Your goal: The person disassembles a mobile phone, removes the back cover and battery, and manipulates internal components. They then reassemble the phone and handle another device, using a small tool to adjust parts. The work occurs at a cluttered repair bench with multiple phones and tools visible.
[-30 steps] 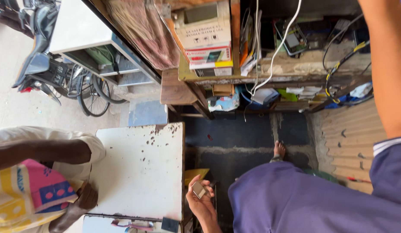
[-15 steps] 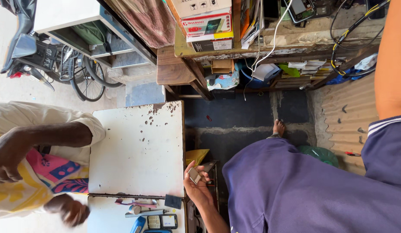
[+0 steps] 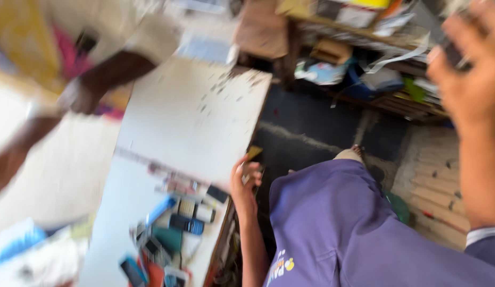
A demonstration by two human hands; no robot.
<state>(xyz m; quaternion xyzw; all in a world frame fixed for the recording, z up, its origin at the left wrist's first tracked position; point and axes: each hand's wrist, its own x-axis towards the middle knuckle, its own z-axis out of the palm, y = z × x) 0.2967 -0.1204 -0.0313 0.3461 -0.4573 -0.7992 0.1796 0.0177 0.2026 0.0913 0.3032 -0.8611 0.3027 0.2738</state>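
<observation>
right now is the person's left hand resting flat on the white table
No, the left hand is curled beside the white table's edge, not flat on top.

Small phones (image 3: pixel 186 220) with dark screens and pale keypads lie in a heap on the white table (image 3: pixel 194 117) to my left, a blue one among them. On the shelf (image 3: pixel 364 37) ahead I see blurred boxes (image 3: pixel 359 13), one yellow, one pale, and a brown carton (image 3: pixel 332 50) below. Too smeared to tell more.
</observation>
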